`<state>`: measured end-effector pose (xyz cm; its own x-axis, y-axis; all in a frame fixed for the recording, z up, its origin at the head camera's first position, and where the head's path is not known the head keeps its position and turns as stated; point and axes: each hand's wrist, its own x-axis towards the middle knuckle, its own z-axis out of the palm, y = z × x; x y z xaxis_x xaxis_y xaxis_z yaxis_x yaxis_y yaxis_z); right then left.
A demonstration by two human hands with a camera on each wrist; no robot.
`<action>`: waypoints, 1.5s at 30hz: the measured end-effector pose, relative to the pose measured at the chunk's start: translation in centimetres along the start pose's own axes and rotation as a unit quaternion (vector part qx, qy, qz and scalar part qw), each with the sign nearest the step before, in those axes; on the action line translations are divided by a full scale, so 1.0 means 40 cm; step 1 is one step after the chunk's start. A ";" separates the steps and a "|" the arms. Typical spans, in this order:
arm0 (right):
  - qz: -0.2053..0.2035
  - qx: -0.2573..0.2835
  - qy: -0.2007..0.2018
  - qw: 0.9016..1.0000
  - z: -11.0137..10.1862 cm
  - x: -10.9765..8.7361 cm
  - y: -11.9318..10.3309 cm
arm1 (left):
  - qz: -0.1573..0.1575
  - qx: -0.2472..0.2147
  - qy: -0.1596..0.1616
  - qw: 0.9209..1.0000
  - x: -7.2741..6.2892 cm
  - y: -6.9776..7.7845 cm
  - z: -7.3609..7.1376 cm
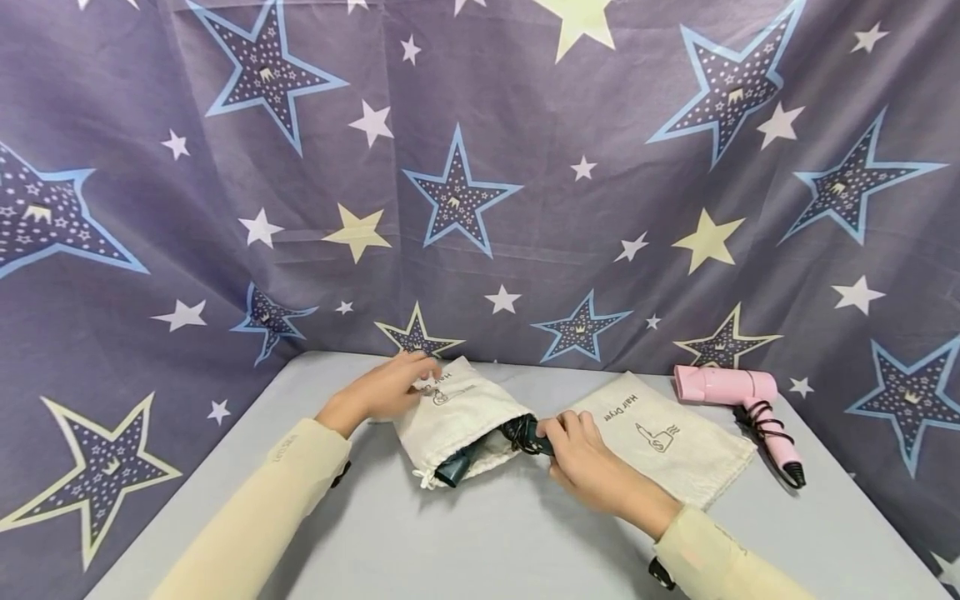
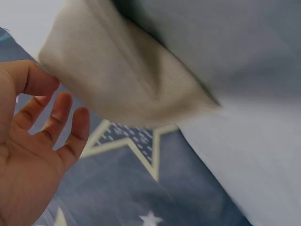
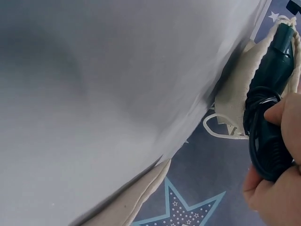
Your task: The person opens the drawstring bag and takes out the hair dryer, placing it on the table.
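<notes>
A dark green hair dryer (image 1: 454, 467) lies partly inside a cream drawstring bag (image 1: 463, 410), its nozzle and handle showing at the bag's mouth. My right hand (image 1: 588, 458) grips the handle, where a black cord (image 3: 257, 106) is wound; the dryer's body (image 3: 276, 63) is visible between the bag's edges in the right wrist view. At the bag's far left side is my left hand (image 1: 390, 385), fingers loosely bent and spread. In the left wrist view its fingertips (image 2: 81, 120) are beside the cloth (image 2: 108, 70); whether they touch it is hard to tell.
A second cream bag (image 1: 660, 437), printed "Hair Dryer", lies flat to the right. Beyond it rests a pink hair dryer (image 1: 727, 386) with its cord wrapped round the handle. The pale table (image 1: 450, 550) backs onto a star-patterned curtain (image 1: 510, 208).
</notes>
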<state>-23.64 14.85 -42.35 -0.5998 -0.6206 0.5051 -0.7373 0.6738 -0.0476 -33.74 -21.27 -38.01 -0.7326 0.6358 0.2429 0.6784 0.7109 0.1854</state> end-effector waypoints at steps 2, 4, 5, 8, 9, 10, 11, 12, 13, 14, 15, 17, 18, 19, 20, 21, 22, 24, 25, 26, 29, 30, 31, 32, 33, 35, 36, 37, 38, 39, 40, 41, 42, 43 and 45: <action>-0.004 -0.005 0.000 1.000 0.000 0.000 0.002 | 0.016 0.002 -0.001 1.000 0.024 0.022 0.001; -0.007 -0.008 0.000 1.000 0.002 0.000 0.004 | 0.031 0.008 -0.002 0.999 0.047 0.042 0.005; -0.009 -0.010 -0.001 1.000 0.003 0.000 0.005 | 0.039 0.009 -0.002 0.999 0.058 0.051 0.007; -0.016 -0.011 0.000 1.000 0.005 0.001 0.007 | 0.063 0.008 -0.003 0.998 0.090 0.073 0.017; -0.020 -0.012 0.001 1.000 0.005 0.001 0.008 | 0.070 0.007 -0.003 0.997 0.100 0.077 0.022; -0.024 -0.013 0.003 1.000 0.006 0.001 0.009 | 0.077 0.003 -0.004 0.997 0.109 0.081 0.025; -0.029 -0.014 0.005 0.999 0.006 0.001 0.011 | 0.084 0.000 -0.006 0.996 0.117 0.085 0.028; -0.034 -0.016 0.007 0.999 0.006 0.001 0.012 | 0.091 -0.002 -0.008 0.996 0.124 0.088 0.032; -0.038 -0.018 0.010 0.999 0.006 0.001 0.013 | 0.097 -0.007 -0.011 0.995 0.131 0.090 0.034; -0.042 -0.020 0.012 0.999 0.007 0.000 0.014 | 0.102 -0.008 -0.016 0.995 0.136 0.091 0.037; -0.046 -0.022 0.014 0.999 0.007 0.000 0.016 | 0.105 -0.010 -0.021 0.994 0.140 0.093 0.039; -0.052 -0.027 0.019 0.998 0.007 0.000 0.019 | 0.104 -0.010 -0.034 0.994 0.145 0.095 0.039; -0.056 -0.029 0.021 0.998 0.008 0.000 0.020 | 0.104 -0.008 -0.038 0.994 0.146 0.096 0.039; -0.059 -0.031 0.024 0.998 0.008 0.000 0.021 | 0.104 -0.005 -0.040 0.994 0.147 0.097 0.039; -0.061 -0.033 0.027 0.997 0.009 -0.001 0.022 | 0.106 -0.002 -0.040 0.994 0.148 0.098 0.038; -0.063 -0.034 0.029 0.997 0.009 -0.001 0.023 | 0.106 0.002 -0.039 0.994 0.149 0.099 0.038; -0.065 -0.036 0.032 0.997 0.010 -0.001 0.024 | 0.107 0.007 -0.036 0.994 0.151 0.099 0.038; -0.068 -0.038 0.036 0.996 0.013 -0.002 0.026 | 0.114 0.011 -0.027 0.993 0.152 0.099 0.040; -0.069 -0.039 0.038 0.996 0.014 -0.003 0.026 | 0.117 0.012 -0.023 0.993 0.153 0.097 0.043; -0.070 -0.041 0.040 0.996 0.015 -0.004 0.027 | 0.120 0.013 -0.018 0.993 0.154 0.095 0.045; -0.073 -0.047 0.045 0.995 0.018 -0.006 0.027 | 0.143 0.004 0.003 0.990 0.157 0.084 0.054; -0.073 -0.049 0.047 0.995 0.018 -0.006 0.027 | 0.149 0.002 0.011 0.989 0.157 0.080 0.056; -0.075 -0.050 0.048 0.995 0.018 -0.006 0.026 | 0.155 -0.001 0.020 0.988 0.156 0.075 0.058; -0.076 -0.051 0.048 0.995 0.018 -0.006 0.026 | 0.160 -0.003 0.030 0.987 0.155 0.069 0.058; -0.076 -0.051 0.048 0.995 0.017 -0.006 0.025 | 0.162 -0.004 0.039 0.986 0.154 0.063 0.059; -0.074 -0.050 0.047 0.995 0.015 -0.006 0.024 | 0.149 -0.001 0.057 0.987 0.148 0.050 0.057; -0.072 -0.050 0.046 0.995 0.012 -0.006 0.024 | 0.138 0.003 0.066 0.988 0.146 0.043 0.055; -0.069 -0.049 0.046 0.995 0.010 -0.006 0.024 | 0.126 0.004 0.076 0.989 0.142 0.036 0.053; -0.065 -0.047 0.046 0.996 0.007 -0.006 0.025 | 0.113 0.006 0.085 0.990 0.139 0.030 0.050; -0.062 -0.045 0.046 0.996 0.004 -0.006 0.026 | 0.098 0.008 0.091 0.991 0.136 0.023 0.049; -0.059 -0.043 0.046 0.996 0.002 -0.006 0.027 | 0.085 0.009 0.098 0.992 0.133 0.018 0.048; -0.056 -0.041 0.046 0.997 -0.001 -0.005 0.028 | 0.075 0.009 0.102 0.992 0.131 0.013 0.047; -0.054 -0.040 0.045 0.997 -0.003 -0.005 0.029 | 0.068 0.008 0.105 0.992 0.130 0.009 0.046; -0.053 -0.038 0.044 0.997 -0.004 -0.004 0.029 | 0.062 0.007 0.106 0.992 0.128 0.006 0.045; -0.050 -0.037 0.040 0.997 -0.005 -0.003 0.030 | 0.052 0.007 0.109 0.993 0.126 0.002 0.046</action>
<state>-24.37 15.81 -42.31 -0.4951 -0.6546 0.5713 -0.7659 0.6392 0.0687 -37.48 -17.46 -38.52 -0.6287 0.6271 0.4598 0.7476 0.6503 0.1354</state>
